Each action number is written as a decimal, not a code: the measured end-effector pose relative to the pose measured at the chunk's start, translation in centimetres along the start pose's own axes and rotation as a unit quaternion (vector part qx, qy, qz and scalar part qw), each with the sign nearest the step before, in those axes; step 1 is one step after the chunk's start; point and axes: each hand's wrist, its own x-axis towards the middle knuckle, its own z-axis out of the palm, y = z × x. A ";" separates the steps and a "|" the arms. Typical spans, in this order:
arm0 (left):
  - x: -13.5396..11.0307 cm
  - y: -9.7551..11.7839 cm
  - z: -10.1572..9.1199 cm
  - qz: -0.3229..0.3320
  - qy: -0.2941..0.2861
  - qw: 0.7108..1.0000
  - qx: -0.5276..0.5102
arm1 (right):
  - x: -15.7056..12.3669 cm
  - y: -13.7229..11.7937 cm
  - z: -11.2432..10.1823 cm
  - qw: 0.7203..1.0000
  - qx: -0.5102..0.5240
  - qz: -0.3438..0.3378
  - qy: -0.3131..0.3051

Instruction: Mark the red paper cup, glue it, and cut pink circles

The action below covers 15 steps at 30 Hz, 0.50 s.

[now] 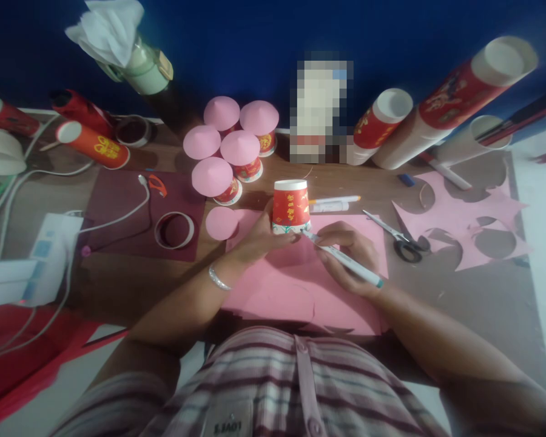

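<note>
Head view: a white marker (357,267) is put to the lower band of a red paper cup (291,205).
The left hand (261,235) has its fingers closed around the cup's left side and underside, above the pink paper (273,300) on the worktop (473,315); the right hand (346,252) pinches the marker, fingers bent closely. The step seems to be drawing green lines on the white band; a next stroke would probably call for a steady cup and light tip pressure.
</note>
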 end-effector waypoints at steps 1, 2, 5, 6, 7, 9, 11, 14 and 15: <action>0.0 0.1 0.1 0.000 -0.001 1.000 0.001 | 0.0 0.0 0.0 1.000 -0.001 0.002 0.000; 0.0 0.2 0.1 0.001 -0.002 1.000 0.002 | -0.1 0.1 0.0 1.000 -0.001 0.003 0.001; 0.1 0.4 0.3 0.005 0.006 1.000 0.001 | -0.2 0.4 0.1 1.000 -0.006 0.002 0.004; 0.1 0.4 0.3 0.005 0.010 1.000 0.000 | -0.2 0.6 0.1 1.000 -0.009 -0.001 0.004; 0.1 0.4 0.3 0.005 0.014 1.000 -0.001 | -0.2 0.7 0.1 1.000 -0.014 -0.003 0.004; 0.1 0.4 0.3 0.002 0.017 1.000 -0.005 | -0.2 0.8 0.1 1.000 -0.020 -0.007 0.004; 0.0 0.3 0.2 -0.002 0.013 1.000 -0.008 | -0.1 0.9 0.0 1.000 -0.023 -0.010 0.005; 0.0 0.2 0.1 -0.005 0.012 1.000 -0.003 | -0.1 0.8 -0.1 1.000 -0.025 -0.014 0.003; 0.0 0.1 0.1 -0.004 0.014 1.000 -0.004 | -0.1 0.8 0.0 1.000 -0.023 -0.016 0.001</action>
